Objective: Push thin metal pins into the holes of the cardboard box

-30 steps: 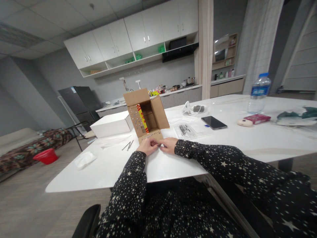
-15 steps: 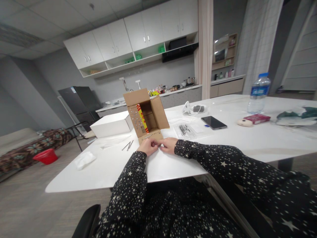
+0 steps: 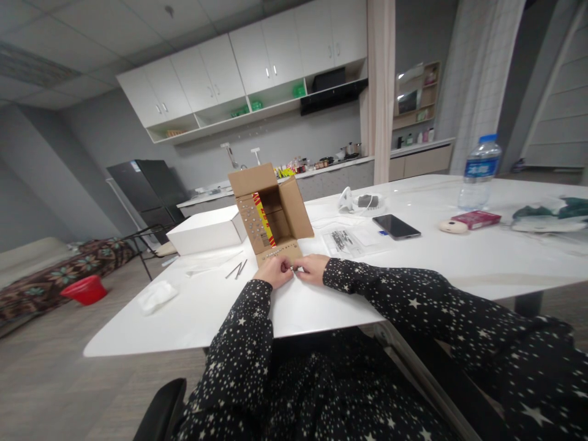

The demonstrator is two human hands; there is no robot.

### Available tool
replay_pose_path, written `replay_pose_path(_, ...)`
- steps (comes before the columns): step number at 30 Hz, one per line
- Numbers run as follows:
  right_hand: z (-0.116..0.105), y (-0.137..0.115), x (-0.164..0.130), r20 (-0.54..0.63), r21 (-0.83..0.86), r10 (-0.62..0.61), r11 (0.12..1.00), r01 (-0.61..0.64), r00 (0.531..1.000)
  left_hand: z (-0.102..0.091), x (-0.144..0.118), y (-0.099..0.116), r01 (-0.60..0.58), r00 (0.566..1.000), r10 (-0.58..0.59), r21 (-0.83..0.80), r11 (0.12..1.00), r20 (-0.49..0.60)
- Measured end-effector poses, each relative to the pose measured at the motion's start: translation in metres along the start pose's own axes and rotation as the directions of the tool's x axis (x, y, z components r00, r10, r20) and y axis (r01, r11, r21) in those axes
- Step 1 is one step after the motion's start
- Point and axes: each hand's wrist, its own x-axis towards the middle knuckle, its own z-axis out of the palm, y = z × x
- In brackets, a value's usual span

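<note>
The cardboard box (image 3: 271,208) stood on the white counter (image 3: 321,300), its open mouth facing the person and its 4 flaps spread; the lowest flap (image 3: 280,251) lay flat on the counter toward the near edge, studded with a row of small pale round-headed pieces, as was the flap at 9 o'clock. Inside the box showed a red and yellow printed panel. Both hands met at the flap's near edge: the left hand (image 3: 274,271) curled, fingers folded in, and the right hand (image 3: 312,268) beside it, fingertips touching. They pinched something small between them, too tiny to identify. The cardboard looked matte and stiff, the counter smooth and glossy.

At 9 o'clock of the box lay a flat white box (image 3: 206,229), just beside it; at 7 o'clock 2 thin metal pins (image 3: 237,269), and farther on a crumpled white tissue (image 3: 156,296) near the counter's rounded corner. At 3 o'clock lay a clear plastic bag (image 3: 349,241) of dark small parts, then a black phone (image 3: 395,226). Well apart, toward 2 o'clock, stood a clear water bottle (image 3: 478,173) with a blue cap, beside a red flat packet (image 3: 475,218). Bare counter stretched between the hands and the near edge.
</note>
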Motion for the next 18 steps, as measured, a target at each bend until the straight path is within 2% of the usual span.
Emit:
replay_pose_path(9,-0.0015,-0.0009,-0.0003,0.011,-0.012,0.002,1.0,-0.001,1.0,-0.0014,0.0002,0.0033,0.017,1.0,-0.017,0.049,0.999,0.019)
replay_pose_path(18,-0.0019,-0.0016,-0.0003,0.006,-0.014,0.001,1.0,-0.001,1.0,-0.0038,-0.0005,0.0046,0.028,0.999,-0.028,0.022,0.999,0.018)
